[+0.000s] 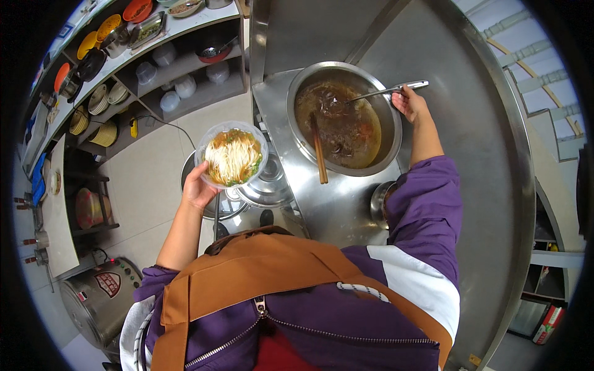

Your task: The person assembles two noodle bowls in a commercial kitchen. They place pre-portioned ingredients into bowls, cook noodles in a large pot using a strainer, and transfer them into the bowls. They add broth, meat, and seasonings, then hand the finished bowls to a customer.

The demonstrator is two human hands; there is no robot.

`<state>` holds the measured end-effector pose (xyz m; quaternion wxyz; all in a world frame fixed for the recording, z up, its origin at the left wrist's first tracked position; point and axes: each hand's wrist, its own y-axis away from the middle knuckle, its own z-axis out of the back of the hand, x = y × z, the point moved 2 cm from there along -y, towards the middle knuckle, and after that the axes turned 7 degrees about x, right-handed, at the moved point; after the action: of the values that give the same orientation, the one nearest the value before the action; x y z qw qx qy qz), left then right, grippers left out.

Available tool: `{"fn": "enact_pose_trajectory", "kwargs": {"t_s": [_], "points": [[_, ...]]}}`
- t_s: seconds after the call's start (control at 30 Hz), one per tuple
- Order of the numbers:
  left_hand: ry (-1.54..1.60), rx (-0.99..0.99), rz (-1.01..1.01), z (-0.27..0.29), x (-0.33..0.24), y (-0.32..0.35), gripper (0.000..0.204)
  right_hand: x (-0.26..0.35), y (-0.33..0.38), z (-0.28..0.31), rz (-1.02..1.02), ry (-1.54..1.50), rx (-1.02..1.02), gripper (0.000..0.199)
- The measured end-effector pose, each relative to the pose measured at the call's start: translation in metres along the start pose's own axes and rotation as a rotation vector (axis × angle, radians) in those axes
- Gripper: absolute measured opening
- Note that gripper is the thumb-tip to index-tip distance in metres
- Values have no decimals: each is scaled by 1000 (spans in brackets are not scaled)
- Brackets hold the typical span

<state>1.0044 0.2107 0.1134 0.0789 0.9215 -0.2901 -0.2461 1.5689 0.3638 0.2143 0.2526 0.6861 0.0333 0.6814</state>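
We saw a purple jacket [365, 314] across the lower centre of the frame, its silver-toothed zipper [352, 334] carrying a metal pull [261, 306] and parting over a red garment [281, 353]. We noted a white panel [427, 278] at lower right, flecked white drawcords [365, 289], a brown apron [260, 260] over the chest, and rumpled purple sleeves [433, 195] ending above bare forearms. Left hand [199, 188] and right hand [408, 104] were ungloved.
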Motion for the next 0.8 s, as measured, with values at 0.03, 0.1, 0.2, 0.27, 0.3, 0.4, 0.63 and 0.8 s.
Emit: {"fn": "enact_pose_trajectory", "kwargs": {"t_s": [0.03,0.1,0.2,0.27,0.3,0.4,0.63,0.8], "points": [[-13,-14,-6,2,0,-1,54,-1,3,4,-5,75,-38,28],[-16,-2,0,5,1,-3,55,-2,13,11,64,495,-199,26],[-1,20,3,12,2,-6,56,-11,48,19,248,1412,-540,25],[-18,17,7,17,1,-8,56,-22,68,14,245,1593,-438,24],[-7,60,18,17,1,-8,56,-26,78,11,240,1675,-384,23],[-10,51,20,19,0,-9,55,-30,117,-7,564,1766,-483,25],[-27,0,8,18,-1,-9,56,-32,167,-86,835,1483,72,38],[-23,-5,10,14,-2,-8,56,-54,155,-161,890,1334,717,31]]}}
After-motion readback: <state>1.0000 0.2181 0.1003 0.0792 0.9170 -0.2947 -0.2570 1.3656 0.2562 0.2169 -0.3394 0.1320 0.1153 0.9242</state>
